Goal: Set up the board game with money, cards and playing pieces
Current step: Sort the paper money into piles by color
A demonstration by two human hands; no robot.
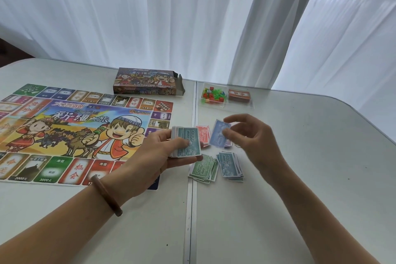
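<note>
the colourful printed paper game board [75, 133] is lying flat on the left of the white folding table [300, 178]. the left hand [158, 154] is curling round a thick stack of teal 1000 paper notes [188, 141], thumb pressing on top. just right of it, fanned green 500 notes [203, 168] and a teal 1000 pile [230, 165] are lying on the table. the right hand [252, 137] is pinching one blue-violet note [219, 134] between thumb and fingertip, its other fingers loosely spread. the notes are looking thin, light, floppy and slippery, so each is probably best taken by a short edge and slid off the stack.
</note>
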